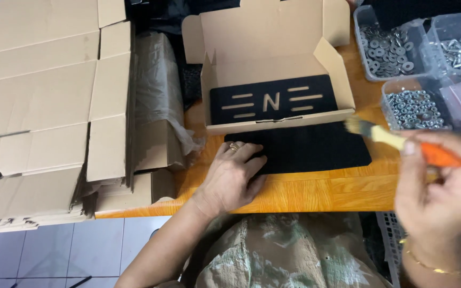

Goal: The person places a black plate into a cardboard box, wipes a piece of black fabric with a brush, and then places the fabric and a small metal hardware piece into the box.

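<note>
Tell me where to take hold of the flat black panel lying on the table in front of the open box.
Take the black panel by its right end, coming from the right. It lies flat on the wooden table; the left hand covers its left end, the cardboard box crowds its far edge, and the right hand holds a brush.

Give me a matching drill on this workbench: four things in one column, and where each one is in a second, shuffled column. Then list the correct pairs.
Things:
1. paintbrush
2. black panel with cut-out slots
3. flat black sheet
4. stack of folded cartons

Places:
A. lying inside the open cardboard box
B. piled at the left of the wooden table
C. held in the right hand
D. on the table under the left hand

Pairs: 1-C, 2-A, 3-D, 4-B
</note>
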